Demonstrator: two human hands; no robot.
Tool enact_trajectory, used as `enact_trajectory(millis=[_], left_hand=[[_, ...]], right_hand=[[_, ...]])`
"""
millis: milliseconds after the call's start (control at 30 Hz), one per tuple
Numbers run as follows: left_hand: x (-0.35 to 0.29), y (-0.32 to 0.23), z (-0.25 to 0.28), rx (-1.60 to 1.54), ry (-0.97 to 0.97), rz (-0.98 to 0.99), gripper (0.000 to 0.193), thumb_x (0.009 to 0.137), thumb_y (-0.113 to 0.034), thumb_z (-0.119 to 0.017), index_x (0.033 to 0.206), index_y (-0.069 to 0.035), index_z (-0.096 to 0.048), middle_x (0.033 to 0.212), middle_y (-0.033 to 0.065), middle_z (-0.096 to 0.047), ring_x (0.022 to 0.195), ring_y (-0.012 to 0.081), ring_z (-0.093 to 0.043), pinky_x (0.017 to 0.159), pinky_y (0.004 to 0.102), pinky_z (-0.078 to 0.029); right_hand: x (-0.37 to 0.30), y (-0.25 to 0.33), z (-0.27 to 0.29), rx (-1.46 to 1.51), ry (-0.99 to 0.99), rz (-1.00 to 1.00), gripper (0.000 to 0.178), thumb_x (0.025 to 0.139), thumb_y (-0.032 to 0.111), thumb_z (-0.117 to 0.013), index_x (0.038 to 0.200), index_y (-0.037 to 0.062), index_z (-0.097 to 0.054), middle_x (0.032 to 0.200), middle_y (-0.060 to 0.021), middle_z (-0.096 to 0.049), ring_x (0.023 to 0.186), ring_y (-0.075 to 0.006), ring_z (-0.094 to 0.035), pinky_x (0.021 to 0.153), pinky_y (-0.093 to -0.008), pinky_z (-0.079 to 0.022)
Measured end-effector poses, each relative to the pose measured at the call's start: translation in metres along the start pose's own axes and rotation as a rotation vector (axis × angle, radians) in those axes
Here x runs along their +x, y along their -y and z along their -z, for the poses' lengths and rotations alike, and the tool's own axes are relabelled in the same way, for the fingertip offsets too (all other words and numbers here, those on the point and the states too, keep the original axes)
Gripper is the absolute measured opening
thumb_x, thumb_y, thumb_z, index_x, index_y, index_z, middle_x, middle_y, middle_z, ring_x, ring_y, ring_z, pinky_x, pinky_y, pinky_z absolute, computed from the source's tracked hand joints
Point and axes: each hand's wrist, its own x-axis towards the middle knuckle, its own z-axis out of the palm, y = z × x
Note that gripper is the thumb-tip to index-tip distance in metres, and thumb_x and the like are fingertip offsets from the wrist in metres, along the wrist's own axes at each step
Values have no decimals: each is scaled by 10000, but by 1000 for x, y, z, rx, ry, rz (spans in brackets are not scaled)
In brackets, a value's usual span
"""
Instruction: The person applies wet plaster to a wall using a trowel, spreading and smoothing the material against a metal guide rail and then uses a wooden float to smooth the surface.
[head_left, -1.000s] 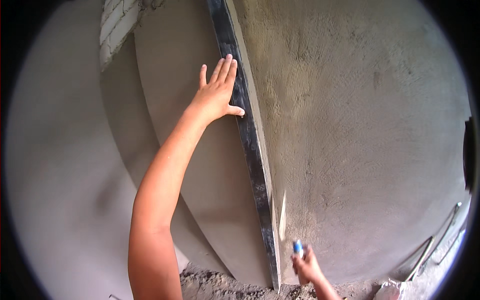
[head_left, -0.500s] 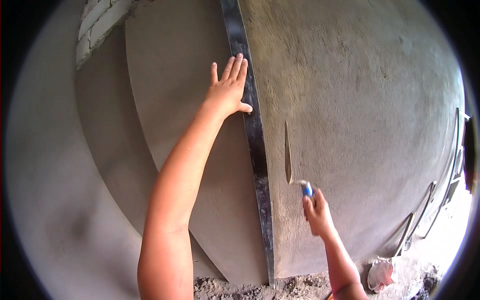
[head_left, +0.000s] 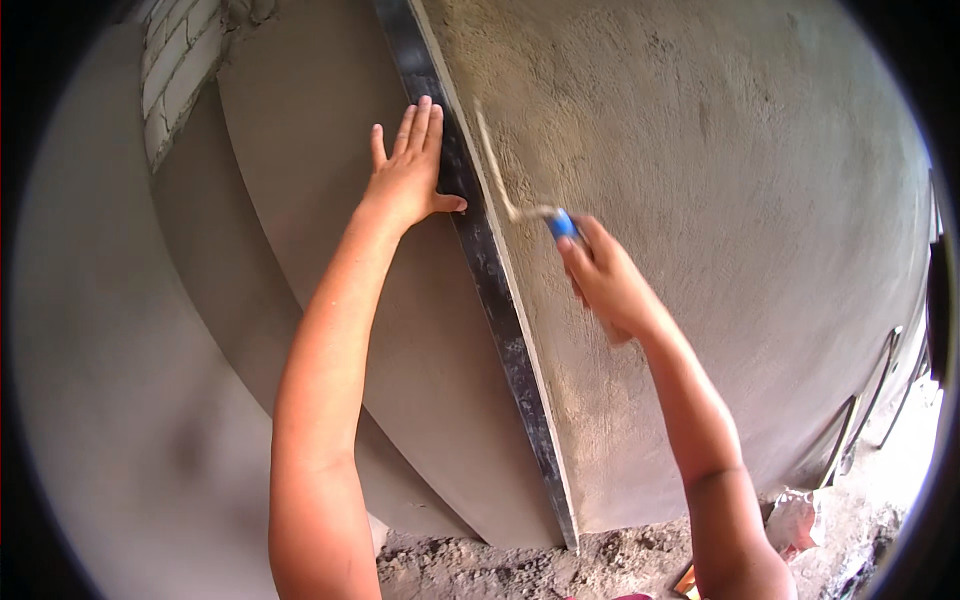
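Observation:
A long dark straightedge stands nearly upright against the wall corner. My left hand lies with fingers spread on it and on the smooth grey plaster to its left. In my right hand is a trowel with a blue-collared handle, its blade seen almost edge-on. The blade runs alongside the straightedge's right edge, close to the rough, damp plaster; whether it touches the plaster I cannot tell.
Bare pale blocks show at the upper left. Crumbled mortar covers the ground along the wall's foot. At the lower right lie a torn pale bag and long thin bars leaning on the wall.
My right hand has raised the trowel up and leftward, nearer the straightedge. My left hand still presses the straightedge. The whole view has shifted and tilted slightly.

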Motion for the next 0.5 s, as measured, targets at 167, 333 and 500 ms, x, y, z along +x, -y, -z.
enact_trajectory(millis=[167,333,500], left_hand=[[-1,-4,0,42,25,8,1457,627,-564,-920,1671,-16,-64,1762,164,-58,1633,291,-78,1269,660,-56],[18,-18,0,52,39,32,1459,632,-579,-913,1666,4,-65,1758,191,-47,1634,310,-60,1259,671,-42],[1,38,-21,121,-224,-314,1294,735,-636,-842,1656,-15,-177,1742,200,-157,1621,327,-143,1218,696,-112]], right_hand=[[61,27,8,-54,-112,267,488,1065,335,-535,1422,4,-538,1071,-286,-722,925,-407,-735,829,-481,-550],[86,37,29,-78,-172,314,479,1060,333,-524,1410,7,-551,994,-269,-728,887,-402,-734,808,-481,-557],[7,-45,10,127,55,69,486,1060,375,-554,1396,24,-564,874,-179,-695,780,-288,-695,759,-431,-548]])
